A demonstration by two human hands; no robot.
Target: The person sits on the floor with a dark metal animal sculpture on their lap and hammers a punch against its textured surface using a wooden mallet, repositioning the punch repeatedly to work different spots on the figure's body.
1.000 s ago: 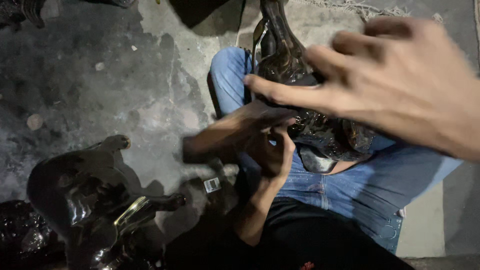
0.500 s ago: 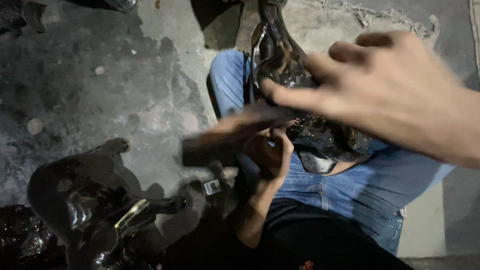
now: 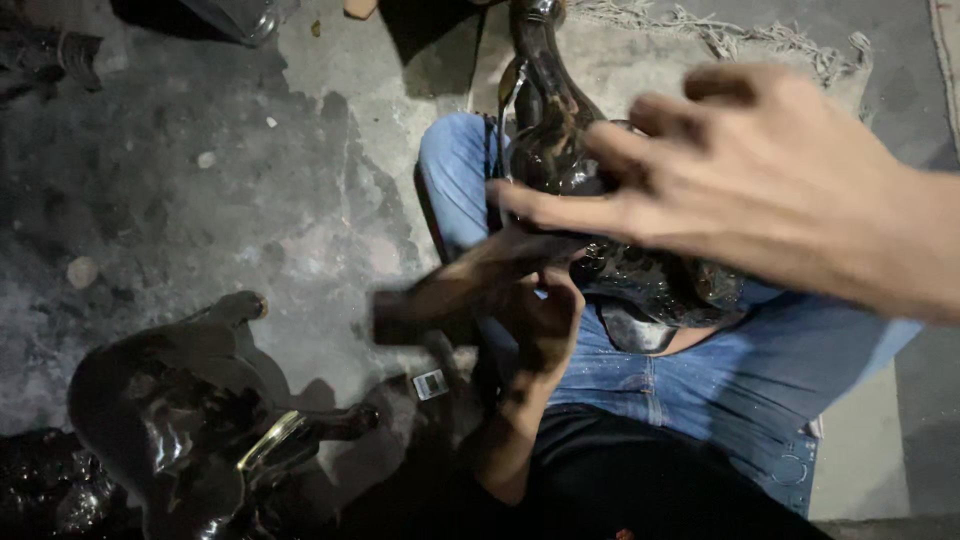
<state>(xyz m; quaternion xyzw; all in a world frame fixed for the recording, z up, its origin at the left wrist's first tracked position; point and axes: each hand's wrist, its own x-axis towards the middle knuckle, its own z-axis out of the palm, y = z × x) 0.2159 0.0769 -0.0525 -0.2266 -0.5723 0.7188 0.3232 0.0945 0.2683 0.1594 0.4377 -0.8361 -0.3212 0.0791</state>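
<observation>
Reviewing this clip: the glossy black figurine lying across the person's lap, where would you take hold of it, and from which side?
Probably the long slim neck, which points away over the knee and is bare, so it suits a wrapped grip from above. The bulky wet-looking body on the jeans looks too broad and slick. The right hand hovers spread over it; the stained left hand is at its near side, by a blurred dark tool.

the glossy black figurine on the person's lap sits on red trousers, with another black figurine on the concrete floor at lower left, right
Not quite. The head view shows the glossy black figurine resting on blue jeans, not red trousers. The rest stands: another black figurine sits on the concrete floor at lower left.
</observation>
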